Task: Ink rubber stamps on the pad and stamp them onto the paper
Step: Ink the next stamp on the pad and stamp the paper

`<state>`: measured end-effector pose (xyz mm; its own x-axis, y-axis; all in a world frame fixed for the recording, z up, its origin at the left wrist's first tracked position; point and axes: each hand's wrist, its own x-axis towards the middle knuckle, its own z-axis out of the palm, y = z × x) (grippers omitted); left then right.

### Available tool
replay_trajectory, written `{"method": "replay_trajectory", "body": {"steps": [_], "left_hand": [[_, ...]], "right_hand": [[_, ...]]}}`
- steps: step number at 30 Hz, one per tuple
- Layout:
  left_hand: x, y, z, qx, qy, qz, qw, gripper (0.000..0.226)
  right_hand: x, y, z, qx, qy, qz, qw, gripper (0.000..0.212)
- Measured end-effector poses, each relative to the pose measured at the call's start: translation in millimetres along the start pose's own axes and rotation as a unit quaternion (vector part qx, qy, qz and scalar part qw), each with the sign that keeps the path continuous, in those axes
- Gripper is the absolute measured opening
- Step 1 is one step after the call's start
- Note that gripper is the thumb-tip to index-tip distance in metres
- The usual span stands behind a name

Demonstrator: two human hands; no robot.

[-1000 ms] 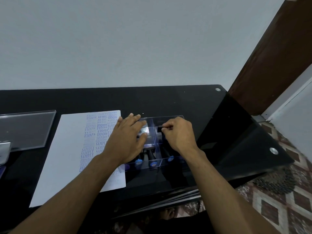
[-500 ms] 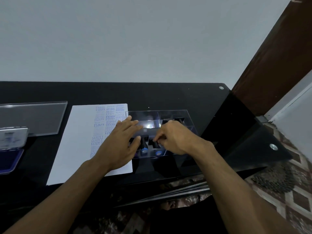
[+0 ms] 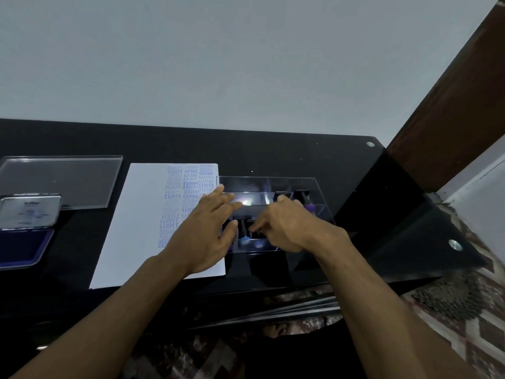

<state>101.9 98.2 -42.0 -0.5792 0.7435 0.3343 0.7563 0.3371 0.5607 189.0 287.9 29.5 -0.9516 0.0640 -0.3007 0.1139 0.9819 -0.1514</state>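
This looks like a room in a home, used as a desk corner. A glossy black glass-topped table (image 3: 300, 154) with round metal fixing studs (image 3: 370, 144) stands against a plain pale painted wall (image 3: 218, 64). At the far right a dark brown wooden door frame (image 3: 451, 105) rises beside the table. Near right, the floor is laid with patterned red-brown and cream tiles (image 3: 464, 324).

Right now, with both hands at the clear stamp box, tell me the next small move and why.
Probably lift one stamp out with the right hand, whose fingertips curl down among the stamps in the clear box, though whether it grips one is unclear. The left hand lies flat, steadying the box's left edge. The ink pad sits open at far left, and the paper has bare space.
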Motion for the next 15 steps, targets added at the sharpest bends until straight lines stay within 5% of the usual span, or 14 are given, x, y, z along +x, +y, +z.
{"method": "replay_trajectory", "body": {"steps": [5, 15], "left_hand": [[-0.1, 0.6, 0.9, 0.0, -0.002, -0.009, 1.0, 0.049], [-1.3, 1.6, 2.0, 0.003, -0.001, -0.012, 1.0, 0.049]], "right_hand": [[3.9, -3.7, -9.7, -0.017, -0.062, -0.005, 0.998, 0.043], [-15.3, -5.8, -11.0, 0.203, 0.074, 0.023, 0.976, 0.019]]}}
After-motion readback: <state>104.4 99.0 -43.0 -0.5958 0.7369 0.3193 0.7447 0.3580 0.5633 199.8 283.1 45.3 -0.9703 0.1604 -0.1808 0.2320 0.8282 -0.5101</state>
